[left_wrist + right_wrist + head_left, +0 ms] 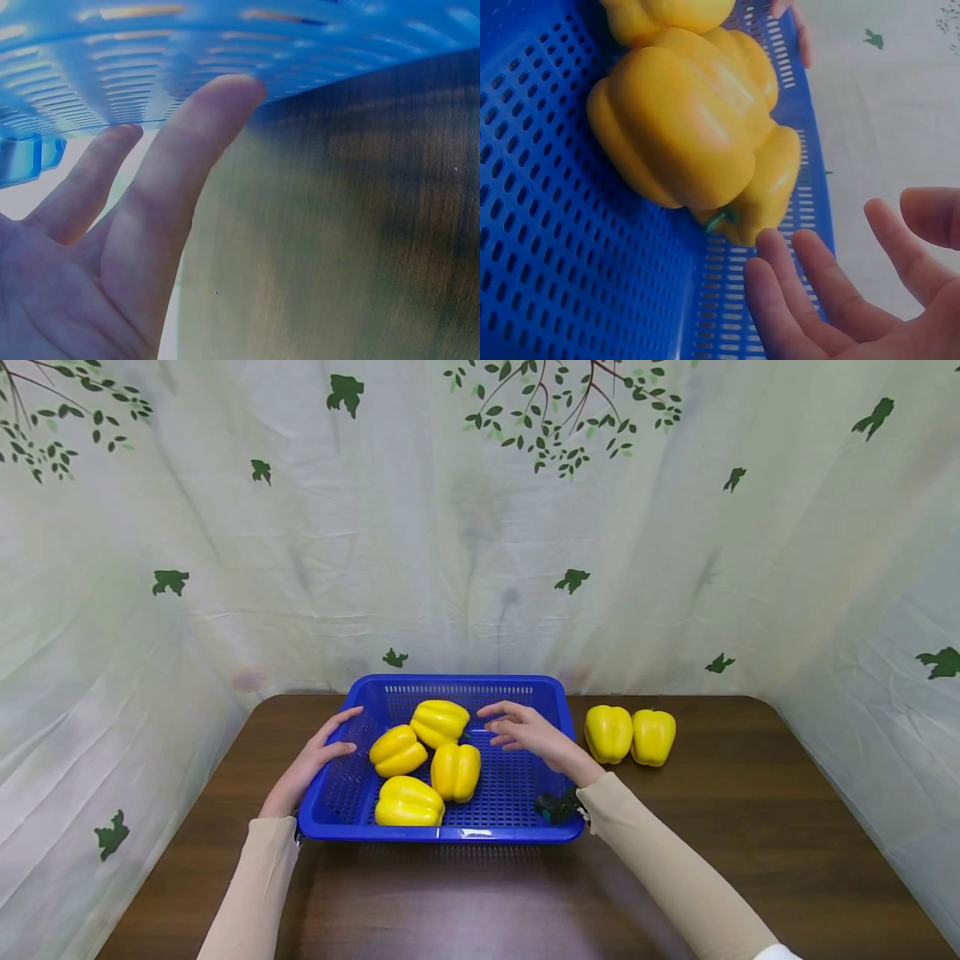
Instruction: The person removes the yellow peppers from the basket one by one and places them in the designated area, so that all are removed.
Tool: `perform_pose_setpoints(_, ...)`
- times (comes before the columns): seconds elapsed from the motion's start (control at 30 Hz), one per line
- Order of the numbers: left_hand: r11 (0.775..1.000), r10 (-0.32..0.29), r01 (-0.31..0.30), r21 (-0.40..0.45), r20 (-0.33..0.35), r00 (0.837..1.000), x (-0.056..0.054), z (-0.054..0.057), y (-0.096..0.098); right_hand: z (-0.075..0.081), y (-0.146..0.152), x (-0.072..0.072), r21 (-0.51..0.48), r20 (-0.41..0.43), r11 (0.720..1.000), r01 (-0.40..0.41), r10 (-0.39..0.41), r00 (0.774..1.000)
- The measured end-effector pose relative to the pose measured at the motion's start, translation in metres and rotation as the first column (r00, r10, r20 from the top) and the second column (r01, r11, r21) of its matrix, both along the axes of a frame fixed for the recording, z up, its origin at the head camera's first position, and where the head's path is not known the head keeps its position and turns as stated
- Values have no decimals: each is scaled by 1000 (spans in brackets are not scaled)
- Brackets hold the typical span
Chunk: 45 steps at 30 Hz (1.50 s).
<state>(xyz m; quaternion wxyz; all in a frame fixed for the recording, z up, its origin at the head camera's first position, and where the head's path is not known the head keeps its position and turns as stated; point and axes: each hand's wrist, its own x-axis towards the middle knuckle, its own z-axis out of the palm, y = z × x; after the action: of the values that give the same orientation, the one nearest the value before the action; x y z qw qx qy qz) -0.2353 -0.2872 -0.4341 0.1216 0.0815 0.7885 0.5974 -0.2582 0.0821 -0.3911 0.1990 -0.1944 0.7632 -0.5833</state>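
A blue plastic basket (pixel 442 833) with slotted walls sits on the wooden table. Inside it lie several yellow bell peppers, among them a front one (pixel 409 802), a middle one (pixel 455 772), a left one (pixel 398 751) and a back one (pixel 440 723). My left hand (pixel 309 764) holds the basket's left rim, thumb and a finger over the edge; in the left wrist view, fingers (pixel 169 165) lie against the outer wall. Above the basket's right half hovers my right hand (pixel 534 737), fingers spread loosely, holding nothing. In the right wrist view its fingertips point toward a pepper with a green stem (pixel 769 184).
Right of the basket, two more yellow bell peppers, one nearer (pixel 608 735) and one farther right (pixel 653 737), stand side by side on the brown table (pixel 720 835). A pale curtain (pixel 465 543) with leaf prints rises behind the table and along both sides.
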Motion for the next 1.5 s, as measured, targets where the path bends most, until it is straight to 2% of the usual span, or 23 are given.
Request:
perform_pose_setpoints(0.2, 1000, -1, 1, 12, 4, 1000, 0, 0, 0, -7, -7, -1, 46, 47, 999, -23, 21, 999)
perform_pose_setpoints(0.5, 1000, 1, -1, 3, 6, 1000, 0, -1, 1, -11, -13, 3, 144, 96, 985, -99, 86, 992)
perform_pose_setpoints(0.87, 1000, 3, -3, 15, 15, 1000, 1, 0, 0, -13, -23, 4, 232, 114, 962, -147, 123, 986)
perform_pose_setpoints(1.23, 1000, 9, -9, 3, 15, 1000, -1, -1, 0, -15, -35, 6, 302, 138, 941, -154, 117, 983)
perform_pose_setpoints(1.5, 1000, 8, -8, 5, 14, 1000, -1, -3, -2, -19, -41, 7, 317, 93, 934, -166, 144, 985)
